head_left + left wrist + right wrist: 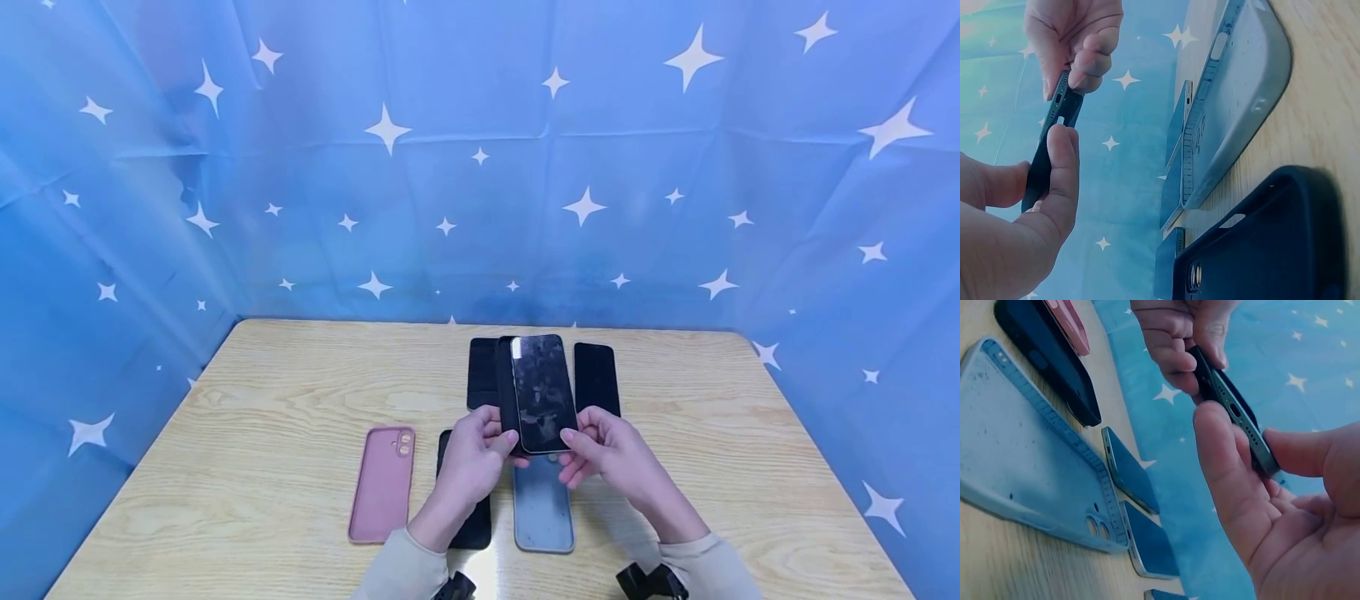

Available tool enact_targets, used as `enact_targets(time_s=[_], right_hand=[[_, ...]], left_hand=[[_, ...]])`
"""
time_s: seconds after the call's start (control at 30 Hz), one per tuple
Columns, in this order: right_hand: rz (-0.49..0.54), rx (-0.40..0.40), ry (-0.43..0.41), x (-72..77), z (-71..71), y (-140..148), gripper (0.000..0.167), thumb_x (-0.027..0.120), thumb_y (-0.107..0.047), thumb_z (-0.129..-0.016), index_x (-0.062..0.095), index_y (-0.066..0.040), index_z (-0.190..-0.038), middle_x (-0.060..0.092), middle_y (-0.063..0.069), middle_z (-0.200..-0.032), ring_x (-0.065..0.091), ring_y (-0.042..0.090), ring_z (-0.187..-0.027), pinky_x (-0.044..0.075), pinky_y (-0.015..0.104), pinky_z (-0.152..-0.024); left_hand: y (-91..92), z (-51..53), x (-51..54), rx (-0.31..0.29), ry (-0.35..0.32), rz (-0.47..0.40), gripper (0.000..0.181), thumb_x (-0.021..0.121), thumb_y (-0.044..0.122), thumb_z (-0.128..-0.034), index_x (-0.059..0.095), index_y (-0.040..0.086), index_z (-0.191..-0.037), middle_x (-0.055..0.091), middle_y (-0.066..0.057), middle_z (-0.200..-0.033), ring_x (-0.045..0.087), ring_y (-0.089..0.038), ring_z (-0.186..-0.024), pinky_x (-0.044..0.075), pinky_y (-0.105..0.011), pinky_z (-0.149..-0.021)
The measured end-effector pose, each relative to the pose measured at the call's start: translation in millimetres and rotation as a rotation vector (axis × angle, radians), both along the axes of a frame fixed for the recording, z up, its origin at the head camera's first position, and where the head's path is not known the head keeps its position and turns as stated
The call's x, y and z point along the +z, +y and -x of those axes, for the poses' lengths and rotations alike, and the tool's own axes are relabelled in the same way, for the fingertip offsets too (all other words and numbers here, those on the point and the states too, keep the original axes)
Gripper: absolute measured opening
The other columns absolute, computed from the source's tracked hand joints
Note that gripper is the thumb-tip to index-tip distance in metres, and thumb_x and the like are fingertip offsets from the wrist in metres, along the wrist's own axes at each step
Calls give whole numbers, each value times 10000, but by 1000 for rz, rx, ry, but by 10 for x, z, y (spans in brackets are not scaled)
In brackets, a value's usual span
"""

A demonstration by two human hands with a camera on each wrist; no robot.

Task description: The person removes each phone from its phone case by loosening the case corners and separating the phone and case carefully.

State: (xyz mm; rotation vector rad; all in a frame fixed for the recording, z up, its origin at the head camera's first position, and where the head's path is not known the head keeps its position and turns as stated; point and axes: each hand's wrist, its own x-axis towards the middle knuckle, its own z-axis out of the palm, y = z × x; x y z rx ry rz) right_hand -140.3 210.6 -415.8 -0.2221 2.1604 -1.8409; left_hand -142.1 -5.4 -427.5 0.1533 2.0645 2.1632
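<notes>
A phone (543, 392) is held up over the table, its dark screen smudged and facing up toward the head camera. My right hand (609, 454) pinches its lower right corner between thumb and fingers. Along the phone's left side runs a black phone case (507, 392), which my left hand (474, 454) grips at the lower left. Phone and case overlap, the phone lying at an angle against the case rather than flush. The right wrist view shows the phone's bottom edge with its charging port (1235, 410). How far the phone sits inside the case is hidden.
Below the hands lie a pink case (381, 492), a second black case (474, 521) partly behind my left forearm, and a light blue case (543, 517). Farther back are phones, one on the left (482, 375) and one on the right (597, 375). A starry blue curtain (480, 192) surrounds the table.
</notes>
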Motion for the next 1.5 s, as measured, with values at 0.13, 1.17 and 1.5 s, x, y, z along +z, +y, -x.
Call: enact_targets(time_s=[0.13,1.17,1.5], right_hand=[[9,37,11,-32,6,33,249,576,-127,-1065,407,21,-959,690,242,-823,737,249,-648,650,414,-619],[23,-22,118,-121,-13,183,289,521,-73,-1077,491,189,-1195,686,95,-835,680,158,-648,607,303,-583],[16,-70,143,-97,-34,305,271,513,-52,-1077,501,197,-1185,703,95,-839,669,134,-636,590,287,-558]], left_hand=[[9,0,-6,-2,6,-5,99,572,-98,-989,606,-95,-1082,735,-204,-948,755,-352,-725,654,-363,-699],[40,14,-40,-54,-26,-22,92,561,-56,-1015,583,-90,-1097,713,-169,-931,756,-377,-758,650,-343,-717],[50,7,-44,-71,-35,-14,53,567,-50,-1013,561,-76,-1059,690,-174,-903,757,-383,-758,648,-341,-748]])
